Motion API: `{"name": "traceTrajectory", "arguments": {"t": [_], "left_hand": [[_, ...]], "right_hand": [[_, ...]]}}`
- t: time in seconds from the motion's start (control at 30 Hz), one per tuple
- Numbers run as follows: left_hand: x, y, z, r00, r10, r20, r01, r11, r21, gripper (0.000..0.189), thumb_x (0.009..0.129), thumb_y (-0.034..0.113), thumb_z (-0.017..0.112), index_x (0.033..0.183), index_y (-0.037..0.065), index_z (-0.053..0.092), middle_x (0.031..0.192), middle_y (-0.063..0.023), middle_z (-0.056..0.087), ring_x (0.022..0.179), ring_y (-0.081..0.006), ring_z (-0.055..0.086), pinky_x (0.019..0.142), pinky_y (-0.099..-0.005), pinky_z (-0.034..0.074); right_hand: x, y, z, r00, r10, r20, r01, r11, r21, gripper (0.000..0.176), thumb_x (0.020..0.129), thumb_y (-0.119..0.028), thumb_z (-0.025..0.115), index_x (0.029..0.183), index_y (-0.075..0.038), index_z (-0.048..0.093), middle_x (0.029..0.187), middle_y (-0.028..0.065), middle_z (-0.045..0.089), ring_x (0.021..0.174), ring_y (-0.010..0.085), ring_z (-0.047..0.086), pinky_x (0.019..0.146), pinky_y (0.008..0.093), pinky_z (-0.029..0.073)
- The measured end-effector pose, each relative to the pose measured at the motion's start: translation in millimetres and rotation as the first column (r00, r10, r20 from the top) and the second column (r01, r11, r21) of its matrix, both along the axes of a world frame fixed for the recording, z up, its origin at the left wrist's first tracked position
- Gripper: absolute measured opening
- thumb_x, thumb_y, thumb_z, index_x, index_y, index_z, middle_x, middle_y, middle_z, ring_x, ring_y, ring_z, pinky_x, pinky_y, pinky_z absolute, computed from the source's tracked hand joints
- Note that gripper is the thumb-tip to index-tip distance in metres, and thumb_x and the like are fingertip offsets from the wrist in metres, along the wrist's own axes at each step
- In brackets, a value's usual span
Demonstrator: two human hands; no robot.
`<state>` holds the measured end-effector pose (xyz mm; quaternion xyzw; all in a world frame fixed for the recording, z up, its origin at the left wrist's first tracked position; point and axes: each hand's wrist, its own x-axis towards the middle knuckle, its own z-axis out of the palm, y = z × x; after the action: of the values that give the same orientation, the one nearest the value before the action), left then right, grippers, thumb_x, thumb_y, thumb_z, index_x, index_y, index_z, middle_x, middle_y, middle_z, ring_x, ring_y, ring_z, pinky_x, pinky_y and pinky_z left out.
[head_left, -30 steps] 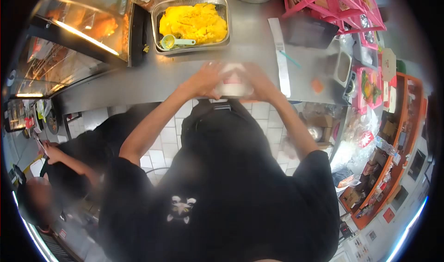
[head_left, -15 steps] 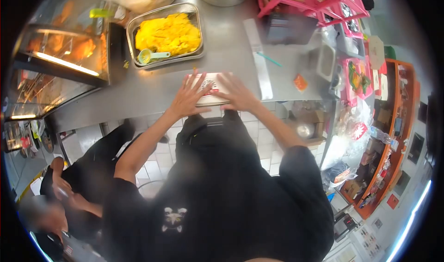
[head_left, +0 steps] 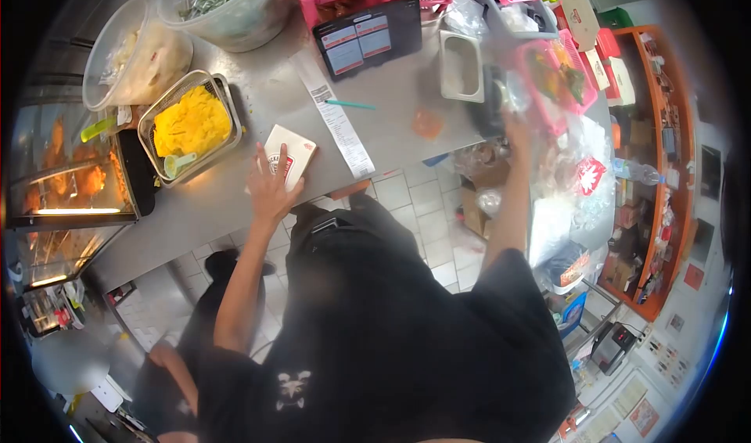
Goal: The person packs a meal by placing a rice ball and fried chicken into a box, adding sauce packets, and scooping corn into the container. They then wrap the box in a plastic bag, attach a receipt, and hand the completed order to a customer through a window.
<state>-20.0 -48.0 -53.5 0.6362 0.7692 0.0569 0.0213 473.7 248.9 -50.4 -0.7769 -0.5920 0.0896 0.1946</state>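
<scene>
**Box near the edge, held down by one palm**

The left hand (head_left: 270,189) lay flat with fingers spread, its grip pressing rather than pinching the white printed takeaway box (head_left: 291,152). The box sat on the steel worktop (head_left: 219,204) close to the front edge, beside a long receipt strip (head_left: 338,130). The right hand (head_left: 516,126) was stretched far off toward the pink basket (head_left: 559,71), and blur hid whether it was spread or closed. With the body leaning that way, the palm could well have slid the box over the edge or dented its lid.
</scene>
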Motion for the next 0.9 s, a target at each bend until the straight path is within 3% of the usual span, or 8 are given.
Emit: {"name": "traceTrajectory", "arguments": {"t": [0.07,0.17,0.3,0.5,0.6,0.73,0.8,0.9], "left_hand": [[4,5,-5,0.998,0.065,0.024,-0.065,0.998,-0.018,0.091,0.072,0.051,0.067,0.151,0.025,0.029,0.152,-0.0253,0.023,0.126,-0.0474,0.037,0.102,-0.0567,0.034],[13,10,-6,0.988,0.143,0.062,-0.145,0.989,0.036,0.087,0.071,0.049,0.068,0.148,0.025,0.035,0.149,-0.0257,0.029,0.121,-0.0466,0.043,0.098,-0.0552,0.038],[24,14,-3,0.978,0.203,0.05,-0.207,0.972,0.108,0.085,0.069,0.047,0.068,0.146,0.025,0.04,0.146,-0.0252,0.034,0.115,-0.0451,0.047,0.093,-0.0537,0.04],[22,16,-7,0.978,0.199,0.071,-0.208,0.964,0.165,0.087,0.066,0.046,0.07,0.145,0.025,0.042,0.145,-0.0243,0.035,0.113,-0.0425,0.047,0.091,-0.054,0.04],[24,17,-11,0.971,0.219,0.1,-0.229,0.968,0.103,0.086,0.07,0.051,0.067,0.147,0.027,0.039,0.147,-0.023,0.032,0.12,-0.0424,0.043,0.096,-0.0548,0.034],[21,14,-12,0.977,0.204,0.068,-0.211,0.968,0.134,0.087,0.068,0.051,0.068,0.146,0.026,0.04,0.147,-0.0251,0.032,0.118,-0.0436,0.043,0.095,-0.0543,0.036],[22,14,-10,0.98,0.194,0.049,-0.199,0.968,0.154,0.087,0.067,0.05,0.069,0.145,0.025,0.041,0.146,-0.0261,0.033,0.116,-0.0438,0.045,0.092,-0.0537,0.038],[16,14,-11,0.975,0.203,0.087,-0.211,0.973,0.098,0.092,0.065,0.054,0.069,0.146,0.023,0.039,0.148,-0.0276,0.029,0.118,-0.0446,0.044,0.093,-0.0565,0.036]], "right_hand": [[-6,-1,33,0.928,-0.124,-0.352,-0.033,0.912,-0.408,0.045,0.085,-0.046,0.065,0.096,-0.003,0.07,0.082,0.0093,0.066,0.072,0.0197,0.063,0.072,0.0345,0.05],[27,10,18,0.817,-0.257,-0.516,-0.18,0.736,-0.652,0.044,0.087,-0.048,0.062,0.112,-0.012,0.065,0.103,0.0023,0.063,0.092,0.0163,0.056,0.08,0.0355,0.047],[14,-14,37,0.765,-0.317,-0.561,-0.195,0.715,-0.671,0.03,0.089,-0.037,0.065,0.107,-0.012,0.064,0.103,0.0023,0.061,0.093,0.0165,0.055,0.076,0.0348,0.049],[3,-67,18,0.187,-0.26,-0.947,-0.027,0.963,-0.269,0.021,0.09,-0.019,0.062,0.098,0.0,0.062,0.091,0.0086,0.06,0.09,0.02,0.062,0.072,0.0332,0.058],[9,-79,-11,0.528,-0.201,-0.825,-0.098,0.951,-0.295,0.014,0.091,-0.01,0.06,0.091,0.004,0.059,0.094,0.0101,0.059,0.08,0.0184,0.061,0.07,0.0352,0.061],[17,-67,-56,0.623,-0.248,-0.742,0.041,0.957,-0.286,0.018,0.089,-0.013,0.064,0.087,0.004,0.062,0.083,0.0096,0.061,0.077,0.0187,0.063,0.068,0.0354,0.061],[55,-62,-130,0.989,0.146,-0.014,-0.142,0.929,-0.341,0.021,0.086,-0.018,0.069,0.085,0.003,0.064,0.08,0.009,0.064,0.077,0.0155,0.063,0.065,0.0315,0.057],[1,-103,-92,0.968,0.171,-0.183,-0.198,0.97,-0.14,0.025,0.087,-0.026,0.067,0.081,-0.002,0.071,0.081,0.0099,0.071,0.073,0.0144,0.066,0.067,0.0355,0.053]]}}
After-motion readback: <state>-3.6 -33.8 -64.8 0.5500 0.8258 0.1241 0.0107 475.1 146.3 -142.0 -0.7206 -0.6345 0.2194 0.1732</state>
